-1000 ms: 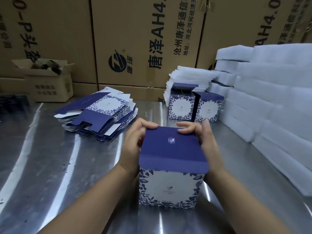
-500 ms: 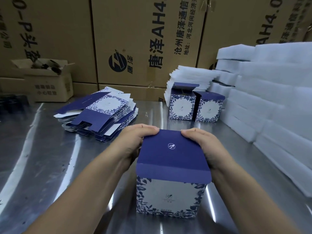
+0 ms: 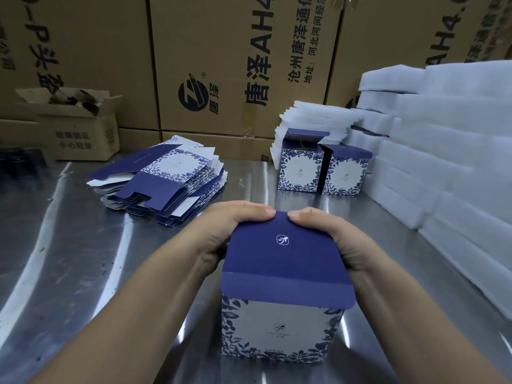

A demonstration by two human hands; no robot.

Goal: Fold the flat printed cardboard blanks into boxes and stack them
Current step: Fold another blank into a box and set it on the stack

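A blue-and-white floral box (image 3: pixel 282 331) stands upright on the steel table, close in front of me. Its dark blue lid flap (image 3: pixel 285 256) lies over the top, and its front tuck edge overhangs the front face. My left hand (image 3: pixel 235 231) grips the box's left side, fingers curled over the lid's far edge. My right hand (image 3: pixel 329 234) grips the right side in the same way. A pile of flat printed blanks (image 3: pixel 166 184) lies at the left. Two folded boxes (image 3: pixel 321 170) stand side by side further back, the left one with its lid up.
White foam sheets (image 3: pixel 443 151) are stacked high along the right side and behind the folded boxes. Large brown cartons (image 3: pixel 238 65) form a wall at the back. A small open carton (image 3: pixel 72 123) sits at the far left. The steel table (image 3: pixel 69 259) is shiny.
The box has come nearer to me and lower in view. Both hands slid inward along the lid's far edge, and the lid flap now lies flatter over the top.
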